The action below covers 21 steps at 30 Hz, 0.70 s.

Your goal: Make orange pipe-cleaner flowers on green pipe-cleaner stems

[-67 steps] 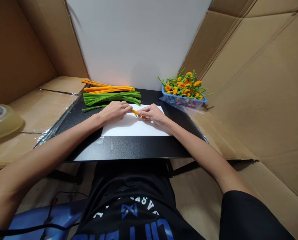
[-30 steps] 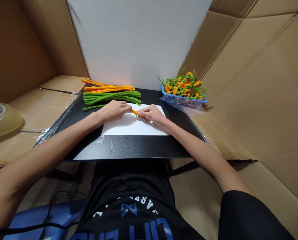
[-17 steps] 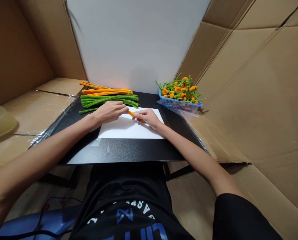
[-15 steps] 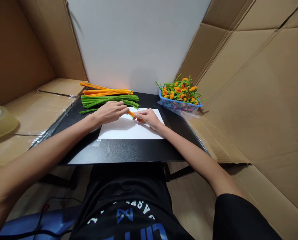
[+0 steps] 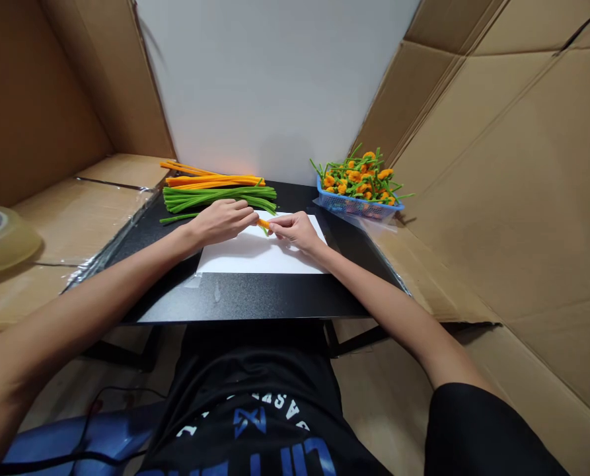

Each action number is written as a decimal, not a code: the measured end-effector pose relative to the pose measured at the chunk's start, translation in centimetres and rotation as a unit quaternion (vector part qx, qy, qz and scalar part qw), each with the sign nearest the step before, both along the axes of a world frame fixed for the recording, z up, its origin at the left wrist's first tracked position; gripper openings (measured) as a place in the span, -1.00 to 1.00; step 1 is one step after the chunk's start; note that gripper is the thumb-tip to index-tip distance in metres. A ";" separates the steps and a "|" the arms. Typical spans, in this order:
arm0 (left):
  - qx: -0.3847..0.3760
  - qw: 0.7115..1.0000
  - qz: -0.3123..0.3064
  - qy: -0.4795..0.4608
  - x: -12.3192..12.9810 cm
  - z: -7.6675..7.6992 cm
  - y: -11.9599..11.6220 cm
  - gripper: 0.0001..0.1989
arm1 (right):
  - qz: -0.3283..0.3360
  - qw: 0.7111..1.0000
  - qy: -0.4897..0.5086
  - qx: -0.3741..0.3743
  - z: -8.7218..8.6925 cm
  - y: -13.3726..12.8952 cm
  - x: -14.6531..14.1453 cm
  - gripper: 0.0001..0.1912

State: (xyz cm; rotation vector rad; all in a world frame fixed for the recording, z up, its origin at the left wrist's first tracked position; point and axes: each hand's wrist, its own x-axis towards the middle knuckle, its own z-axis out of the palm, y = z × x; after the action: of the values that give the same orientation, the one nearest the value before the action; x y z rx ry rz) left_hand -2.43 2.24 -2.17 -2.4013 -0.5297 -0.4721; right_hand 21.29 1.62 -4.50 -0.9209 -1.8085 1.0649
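Over a white sheet of paper (image 5: 255, 259), my left hand (image 5: 225, 219) and my right hand (image 5: 298, 231) come close together. Both have their fingers pinched on an orange pipe cleaner (image 5: 263, 223), of which a short stretch shows between the fingertips. A small green piece (image 5: 266, 231) pokes out just below it; how the two join is hidden by my fingers. Behind my left hand lie a bundle of green pipe cleaners (image 5: 215, 198) and a bundle of orange pipe cleaners (image 5: 220, 180).
A blue basket (image 5: 361, 206) heaped with orange flowers on green stems (image 5: 357, 178) stands at the back right of the black table (image 5: 275, 297). To the left, a large roll of clear tape (image 5: 14, 244) rests on cardboard. Cardboard walls (image 5: 522, 165) rise on both sides.
Less of the orange pipe cleaner shows beyond my right fingers now, and that hand's grip has shifted slightly. My left hand stays almost in place. The whole view has drifted a little.
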 end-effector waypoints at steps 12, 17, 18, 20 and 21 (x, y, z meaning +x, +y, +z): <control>-0.086 0.995 0.056 0.007 -0.1 0.4 0.0 -0.77 | 0.061 0.996 0.011 -0.060 -0.7 0.6 0.4 -0.55; -0.117 0.992 0.056 0.000 0.0 0.3 -0.1 -0.76 | 0.064 0.996 0.010 -0.063 -0.8 0.5 0.4 -0.58; -0.119 0.991 0.059 0.002 0.1 0.3 -0.1 -0.75 | 0.061 0.996 0.010 -0.065 -0.7 0.4 0.4 -0.58; -0.120 0.990 0.068 0.008 0.1 0.3 -0.1 -0.76 | 0.056 0.996 0.011 -0.066 -0.5 0.3 0.3 -0.57; -0.122 0.990 0.072 0.010 0.1 0.4 -0.2 -0.76 | 0.054 0.996 0.012 -0.065 -0.4 0.2 0.3 -0.57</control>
State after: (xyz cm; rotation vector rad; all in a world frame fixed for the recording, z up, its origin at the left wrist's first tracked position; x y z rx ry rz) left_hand -2.31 2.08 -1.80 -2.5725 -0.7845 -0.3349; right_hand 21.58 1.80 -4.95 -0.8914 -1.8025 1.2698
